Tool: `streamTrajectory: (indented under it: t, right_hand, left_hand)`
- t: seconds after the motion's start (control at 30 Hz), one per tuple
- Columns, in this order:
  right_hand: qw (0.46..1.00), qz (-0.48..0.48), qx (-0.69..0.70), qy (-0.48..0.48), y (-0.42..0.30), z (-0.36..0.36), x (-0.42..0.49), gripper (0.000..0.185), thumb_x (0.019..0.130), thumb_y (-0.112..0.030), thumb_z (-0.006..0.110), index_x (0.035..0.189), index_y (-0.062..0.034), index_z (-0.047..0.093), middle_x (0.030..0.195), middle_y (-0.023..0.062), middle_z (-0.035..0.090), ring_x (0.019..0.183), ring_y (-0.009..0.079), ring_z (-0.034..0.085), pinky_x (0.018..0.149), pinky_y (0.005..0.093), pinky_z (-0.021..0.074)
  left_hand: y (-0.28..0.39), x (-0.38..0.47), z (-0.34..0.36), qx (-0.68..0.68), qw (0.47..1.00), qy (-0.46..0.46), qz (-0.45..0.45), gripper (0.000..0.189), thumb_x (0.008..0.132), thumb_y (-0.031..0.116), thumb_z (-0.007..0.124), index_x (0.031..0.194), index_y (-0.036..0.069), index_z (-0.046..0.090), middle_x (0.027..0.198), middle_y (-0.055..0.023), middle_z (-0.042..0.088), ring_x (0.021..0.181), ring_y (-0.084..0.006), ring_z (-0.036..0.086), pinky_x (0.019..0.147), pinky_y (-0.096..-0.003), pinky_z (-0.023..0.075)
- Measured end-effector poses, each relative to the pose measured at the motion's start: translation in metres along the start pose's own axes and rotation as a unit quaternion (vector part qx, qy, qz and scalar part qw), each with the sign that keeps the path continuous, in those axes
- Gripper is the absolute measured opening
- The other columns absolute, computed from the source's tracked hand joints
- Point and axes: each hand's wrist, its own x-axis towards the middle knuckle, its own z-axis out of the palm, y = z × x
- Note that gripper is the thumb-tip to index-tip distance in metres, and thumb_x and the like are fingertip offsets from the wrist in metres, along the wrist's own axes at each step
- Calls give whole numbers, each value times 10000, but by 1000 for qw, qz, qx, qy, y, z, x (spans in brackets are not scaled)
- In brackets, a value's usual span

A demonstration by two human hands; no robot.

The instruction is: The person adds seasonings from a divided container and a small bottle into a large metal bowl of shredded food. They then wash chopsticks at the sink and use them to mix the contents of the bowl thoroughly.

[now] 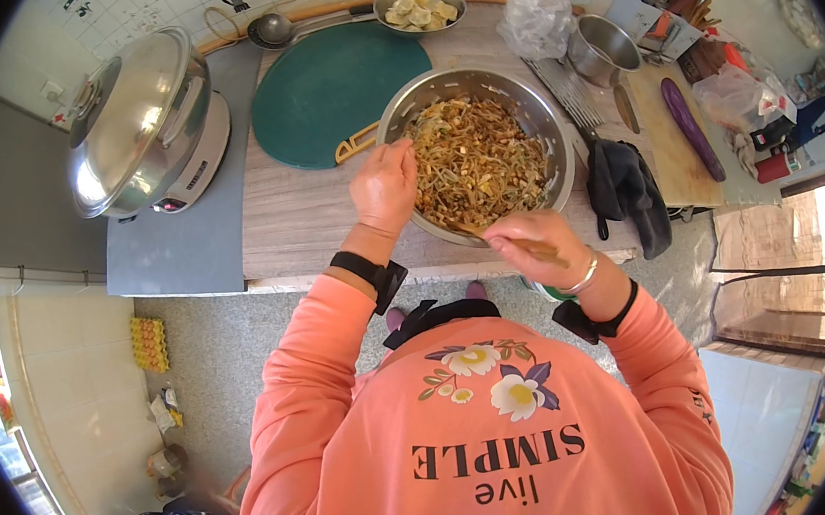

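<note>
A large stainless steel bowl (556, 103) in front of me holds a brownish mixture of chopped noodles and small pale bits (478, 160). My left hand (386, 185) grips the bowl's rim on its left side, the fingertips over the edge. Over the near rim, my right hand (543, 244) is closed around the handle of a wooden utensil (538, 250). The utensil's far end dips into the mixture, so its shape is partly hidden. Beside the bowl lies a round green cutting board (335, 92) with a tan handle (355, 143), whose end meets the bowl's left side.
On the left stands an electric pot (191, 164) with a domed metal lid (134, 121). Behind the bowl is a dish of dumplings (420, 11). To the right are a metal slotted turner (565, 91), a dark cloth (624, 186), a steel pot (603, 49) and an eggplant (693, 128).
</note>
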Motion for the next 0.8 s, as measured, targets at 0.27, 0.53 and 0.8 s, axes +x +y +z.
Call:
streamTrajectory:
  t: [0.27,0.53,0.8]
  right_hand:
    - [999,46,-27,12,4,-6,-9,60,807,-82,572,779,-30,560,685,82,561,578,215,546,522,264,432]
    - [978,100,-48,178,18,-21,-9,54,814,-55,560,819,-1,561,689,85,570,582,194,552,532,252,438]
    - [967,160,0,197,10,-29,-11,82,809,-50,575,874,-4,595,722,58,599,623,110,544,552,228,432]
  left_hand:
    - [-1,0,1,-5,1000,0,6,97,799,140,564,864,101,624,708,-67,572,615,-255,554,527,-329,443]
    - [0,0,-1,-12,1000,-12,-3,104,803,141,559,874,93,619,722,-74,575,618,-261,554,531,-333,445]
    - [-1,0,0,-14,1000,-12,-2,103,801,138,562,868,87,621,733,-72,583,627,-258,562,535,-326,450]
